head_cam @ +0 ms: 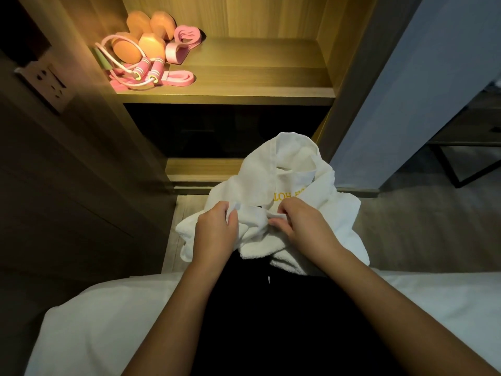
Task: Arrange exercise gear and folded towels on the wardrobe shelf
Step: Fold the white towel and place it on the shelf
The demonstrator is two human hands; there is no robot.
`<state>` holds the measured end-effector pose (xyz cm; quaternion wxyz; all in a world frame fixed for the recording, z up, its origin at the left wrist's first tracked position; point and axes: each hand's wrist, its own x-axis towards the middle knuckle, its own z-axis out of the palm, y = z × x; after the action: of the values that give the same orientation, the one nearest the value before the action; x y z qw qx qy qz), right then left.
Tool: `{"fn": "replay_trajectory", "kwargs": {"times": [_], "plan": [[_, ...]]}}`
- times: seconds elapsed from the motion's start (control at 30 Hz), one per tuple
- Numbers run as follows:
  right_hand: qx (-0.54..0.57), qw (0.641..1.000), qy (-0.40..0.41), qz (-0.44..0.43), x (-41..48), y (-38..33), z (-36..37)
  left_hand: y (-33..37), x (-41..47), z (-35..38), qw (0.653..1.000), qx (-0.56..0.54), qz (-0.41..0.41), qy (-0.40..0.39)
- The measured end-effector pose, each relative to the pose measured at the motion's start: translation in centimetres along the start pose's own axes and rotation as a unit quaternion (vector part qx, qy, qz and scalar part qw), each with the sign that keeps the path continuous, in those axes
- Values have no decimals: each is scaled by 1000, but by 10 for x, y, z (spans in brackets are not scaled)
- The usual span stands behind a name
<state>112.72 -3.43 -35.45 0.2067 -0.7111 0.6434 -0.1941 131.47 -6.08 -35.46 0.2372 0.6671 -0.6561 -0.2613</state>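
L grip (pixel 217 230): fingers curled, pinching a fold of the white towel (pixel 292 169) at its near-left part.
R grip (pixel 303 226): fingers curled, pinching the same towel nearer its middle; close to L grip but apart, w/ bunched cloth between them.
Towel: not folded, crumpled; spreads fwd and to both sides from the grips, far end humped up toward the wardrobe. Near edge lies over the dark-clothed lap (pixel 271 321). Yellow stitched lettering just above R grip, only partly visible.
Towel vs shelf: well apart; lit shelf (pixel 257 74) sits above and beyond it, no contact.
Shelf, left side: two orange dumbbells (pixel 141 36) at the back corner; pink jump rope (pixel 150 67) in front, handles side by side, leaning on a dumbbell; flat pink band (pixel 180 78) just right of the handles; pink looped pull-band (pixel 184 40) beside the dumbbells.
Shelf, right side: bare wood.
Near: white bed (pixel 108 316) either side of the lap.
Left wall: socket (pixel 46 82).
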Motion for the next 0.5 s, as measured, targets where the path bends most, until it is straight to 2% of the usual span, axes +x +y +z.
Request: {"fn": "replay_trajectory", "kwargs": {"times": [0.13, 0.27, 0.4, 0.5], "plan": [[-47, 998, -16, 31, 5, -5, -6, -4, 0, 2, 1000, -2, 0, 5], [-69, 996, 6, 59, 4, 4, -40, -6, 7, -5, 999, -29, -13, -11], [-68, 994, 7, 82, 23, 12, -81, 17, 27, -18, 995, -76, 60, -4], [-55, 991, -4, 123, 51, 25, -118, 32, 64, -44, 989, -103, 90, 62]]}}
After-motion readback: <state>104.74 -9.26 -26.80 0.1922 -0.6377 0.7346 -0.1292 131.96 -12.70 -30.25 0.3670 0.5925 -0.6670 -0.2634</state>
